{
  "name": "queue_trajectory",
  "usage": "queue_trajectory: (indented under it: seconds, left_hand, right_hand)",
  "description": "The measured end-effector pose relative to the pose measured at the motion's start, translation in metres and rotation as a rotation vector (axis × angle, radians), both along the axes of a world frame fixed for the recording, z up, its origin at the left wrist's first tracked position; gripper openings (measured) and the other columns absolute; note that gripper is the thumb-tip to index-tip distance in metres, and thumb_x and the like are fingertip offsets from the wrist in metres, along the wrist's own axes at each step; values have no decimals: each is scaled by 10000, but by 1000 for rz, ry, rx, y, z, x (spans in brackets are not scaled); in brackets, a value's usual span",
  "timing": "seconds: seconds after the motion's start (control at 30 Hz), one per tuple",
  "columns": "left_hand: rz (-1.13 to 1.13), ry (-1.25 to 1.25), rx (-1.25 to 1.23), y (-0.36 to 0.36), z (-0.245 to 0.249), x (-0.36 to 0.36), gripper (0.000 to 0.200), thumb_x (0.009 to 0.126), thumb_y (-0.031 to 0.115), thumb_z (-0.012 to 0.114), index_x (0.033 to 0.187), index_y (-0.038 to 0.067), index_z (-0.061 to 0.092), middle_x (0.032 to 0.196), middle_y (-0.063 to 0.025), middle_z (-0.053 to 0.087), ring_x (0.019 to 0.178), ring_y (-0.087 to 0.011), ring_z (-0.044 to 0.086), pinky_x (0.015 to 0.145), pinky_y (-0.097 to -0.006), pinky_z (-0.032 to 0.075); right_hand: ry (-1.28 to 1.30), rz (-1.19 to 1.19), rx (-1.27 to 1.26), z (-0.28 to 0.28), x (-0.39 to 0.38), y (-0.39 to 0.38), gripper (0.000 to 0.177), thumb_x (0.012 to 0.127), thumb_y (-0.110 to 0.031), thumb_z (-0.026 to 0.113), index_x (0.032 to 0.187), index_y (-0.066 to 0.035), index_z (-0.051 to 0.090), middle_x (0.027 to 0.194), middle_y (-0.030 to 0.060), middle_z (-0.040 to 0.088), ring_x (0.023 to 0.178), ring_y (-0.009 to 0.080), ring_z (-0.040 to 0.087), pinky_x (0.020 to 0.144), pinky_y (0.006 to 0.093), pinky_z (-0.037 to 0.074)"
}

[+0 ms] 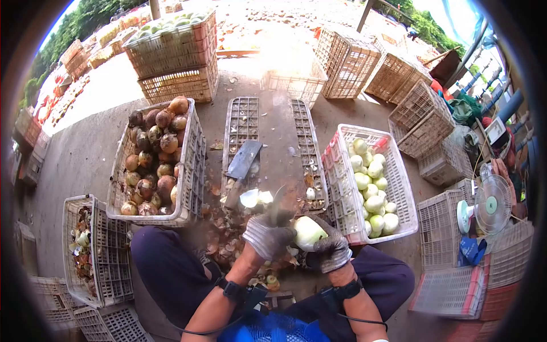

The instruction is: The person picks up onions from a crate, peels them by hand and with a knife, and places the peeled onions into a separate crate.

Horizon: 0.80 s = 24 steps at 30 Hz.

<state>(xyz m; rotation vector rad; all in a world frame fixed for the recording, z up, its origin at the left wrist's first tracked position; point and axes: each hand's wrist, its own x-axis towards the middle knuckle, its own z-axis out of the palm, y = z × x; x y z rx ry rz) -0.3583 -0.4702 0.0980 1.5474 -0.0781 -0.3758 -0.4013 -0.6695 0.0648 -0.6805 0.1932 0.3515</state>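
Between the bent knees on my feed, I see a peeled onion [309, 235] held above scattered brown peels [221, 242]. The gloved right hand [330, 251] is clamped on its right side, while the gloved left hand [268, 236] curls at its left side; blur keeps me from telling what that one grips. Beyond them I make out a cleaver [245, 159] lying by a board [279, 154], with brown-skinned onions [154, 165] crated to the left and pale onions [373, 188] crated to the right
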Motion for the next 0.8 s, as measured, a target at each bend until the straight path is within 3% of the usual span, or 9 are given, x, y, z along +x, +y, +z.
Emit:
queue_trajectory:
  seconds: [0.03,0.17,0.23,0.33,0.4,0.43,0.5,0.57,0.8]
  left_hand:
    - [-20,-61,-11,1,-6,-1,295,683,76,738,969,29,686,1013,-125,656,854,-239,643,761,-345,523]
    - [-59,-223,-4,5,-40,-3,315,720,74,723,1012,-19,648,962,-123,662,798,-206,637,705,-327,528]
    - [-37,-134,-17,4,-35,-3,327,752,72,711,1044,-44,619,929,-110,666,768,-174,630,666,-308,531]
    - [30,126,-194,5,-9,-3,279,787,75,701,1026,-33,606,897,-79,668,715,-141,623,583,-282,530]
    - [60,178,-207,5,12,-4,277,795,84,702,1026,-33,603,879,-73,665,704,-135,620,571,-278,525]
    - [77,205,-213,4,19,-4,276,799,88,702,1025,-33,602,869,-71,664,698,-132,618,565,-276,522]
    - [80,218,-209,-3,20,-2,272,808,91,694,1032,-28,596,838,-63,656,671,-128,608,558,-275,511]
    - [63,212,-208,-7,14,-2,278,813,96,689,1045,-24,595,814,-56,649,651,-125,595,554,-276,500]
    - [20,68,-186,-4,-10,-4,265,806,111,694,1036,-8,635,797,-32,638,660,-103,562,573,-268,482]
  right_hand:
    - [27,-19,79,1,0,1,663,675,16,674,1310,43,485,1097,151,634,896,234,641,744,313,550]
    - [63,-118,82,-6,-1,0,540,765,-36,598,1292,30,497,1094,137,640,947,212,629,791,292,537]
    - [55,-111,-98,-65,-2,-19,632,712,-110,578,1321,10,463,1200,166,596,1077,303,586,953,416,472]
    - [92,-70,32,-63,-1,-25,668,691,-155,571,1331,-6,451,1253,183,573,1151,347,562,1033,478,441]
    - [3,33,-298,-57,-1,-25,666,689,-160,582,1324,-6,456,1248,190,573,1150,347,564,1031,475,445]
    - [-108,117,-736,-57,0,-24,669,684,-161,591,1320,-5,458,1242,195,574,1144,347,567,1028,473,448]
    - [-118,128,-757,-55,-1,-22,675,674,-163,609,1313,-2,464,1234,199,576,1131,344,574,1023,464,453]
    - [83,-18,74,-28,0,-11,681,664,-165,625,1306,-1,469,1228,196,579,1115,337,583,1018,451,458]
    - [85,-11,83,-12,2,-4,683,662,-189,653,1296,-2,480,1209,188,591,1095,338,589,999,492,460]
